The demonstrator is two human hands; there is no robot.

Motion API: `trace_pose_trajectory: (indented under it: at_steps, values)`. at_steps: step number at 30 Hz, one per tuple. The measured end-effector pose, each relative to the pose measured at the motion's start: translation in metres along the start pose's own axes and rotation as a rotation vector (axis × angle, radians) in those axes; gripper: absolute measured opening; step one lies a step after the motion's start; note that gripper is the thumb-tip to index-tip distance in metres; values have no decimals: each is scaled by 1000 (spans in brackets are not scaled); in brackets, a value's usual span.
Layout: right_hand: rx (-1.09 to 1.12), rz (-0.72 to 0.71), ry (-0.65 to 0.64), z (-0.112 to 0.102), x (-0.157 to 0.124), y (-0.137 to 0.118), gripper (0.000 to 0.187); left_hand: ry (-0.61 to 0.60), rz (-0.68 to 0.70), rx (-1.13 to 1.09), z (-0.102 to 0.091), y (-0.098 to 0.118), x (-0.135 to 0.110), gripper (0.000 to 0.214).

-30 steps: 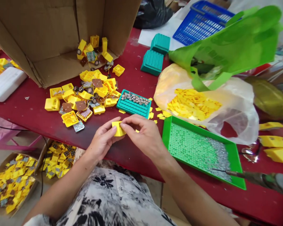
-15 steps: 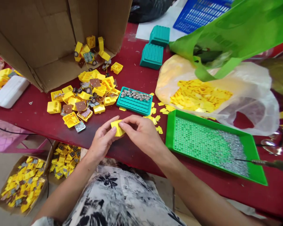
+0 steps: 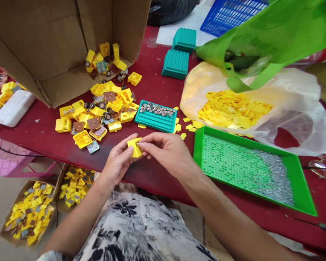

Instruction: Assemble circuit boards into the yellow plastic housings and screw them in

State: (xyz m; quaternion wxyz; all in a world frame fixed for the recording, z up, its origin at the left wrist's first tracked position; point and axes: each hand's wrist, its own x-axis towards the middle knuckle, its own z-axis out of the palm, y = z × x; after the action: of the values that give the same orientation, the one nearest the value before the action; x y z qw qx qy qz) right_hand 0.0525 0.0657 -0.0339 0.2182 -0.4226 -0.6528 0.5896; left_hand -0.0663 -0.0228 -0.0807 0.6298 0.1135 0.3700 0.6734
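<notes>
Both my hands meet over the front edge of a dark red table [image 3: 157,90]. My left hand [image 3: 116,163] grips a small yellow plastic box [image 3: 134,146] from the left. My right hand [image 3: 165,150] pinches the same box from the right with its fingertips. Behind them lies a teal tray [image 3: 155,116] holding several small round metal pieces. A heap of yellow boxes with brown circuit boards [image 3: 97,110] spreads to the left of the tray.
An open cardboard box [image 3: 57,43] lies on its side at the back left. A green tray of small screws [image 3: 250,168] sits right of my hands. Behind it are a clear bag of yellow lids [image 3: 233,108], a green bag [image 3: 274,32] and two teal trays [image 3: 179,54]. Cartons of yellow parts [image 3: 29,214] stand on the floor.
My hands stay on the yellow box and have turned it slightly. The view has shifted, so the tool at the lower right has slid to the frame's edge.
</notes>
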Motion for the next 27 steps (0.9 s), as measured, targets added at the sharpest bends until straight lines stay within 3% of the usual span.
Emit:
trace_pose_trajectory:
  at_steps: [4,9,11,13,14,16,19,27]
  values:
    - [-191,-34,-7,2,2,-3,8,-25,10,51,-1,0,-1,44]
    - [-194,-91,63,-18,10,-11,22,-67,-57,18,-3,3,-1,46]
    - [-234,-149,226,-37,22,-12,16,-71,-92,-14,-3,6,-2,44]
    - [-461,-181,461,-57,38,-9,8,-63,-103,-36,-2,8,-2,41]
    - [-616,-184,505,-66,48,-6,9,-57,-101,-42,-2,9,-1,39]
    - [-837,-168,474,-79,65,1,15,-44,-93,-48,-2,11,0,38]
    - [-957,-163,400,-87,83,12,18,-30,-84,-58,-2,12,3,39]
    - [-1137,-218,320,-74,93,31,24,-27,-73,-63,-3,11,3,48]
